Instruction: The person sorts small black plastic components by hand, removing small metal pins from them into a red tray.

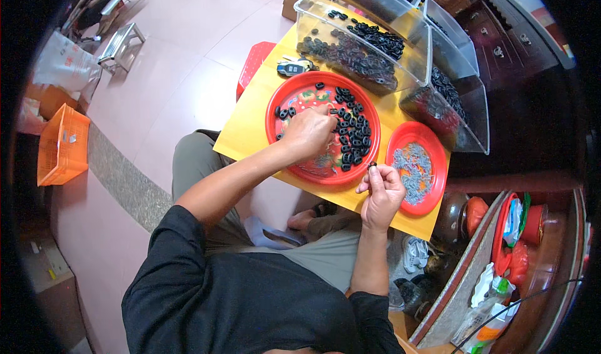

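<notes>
We take the large red tray (270, 125) on the yellow counter (244, 135) as our landmark. Over its middle hangs the left hand (310, 132), back upward, fingers bent down toward the black pieces (357, 132); the fingertips are partly hidden, so we cannot tell if they have pinched one. Just off the tray's lower right edge, the right hand (383, 200) holds a small dark piece (372, 165) between thumb and forefinger, its other fingers curled. Most loose pieces lie crowded in the right half of the tray, a few strays at its left side, one near its far rim. To the right of the tray, a smaller red tray (441, 172) carries a scatter of thin grey bits (414, 172). Beyond the large tray and off to its upper right stand clear bins (463, 132) holding many more black pieces. Close by its upper left rim, a car key (290, 70). On progress: we judge the work midway, one piece in hand, plenty loose in the tray, grey bits in good supply. Whether the bins' contents are finished or waiting, we cannot tell.
</notes>
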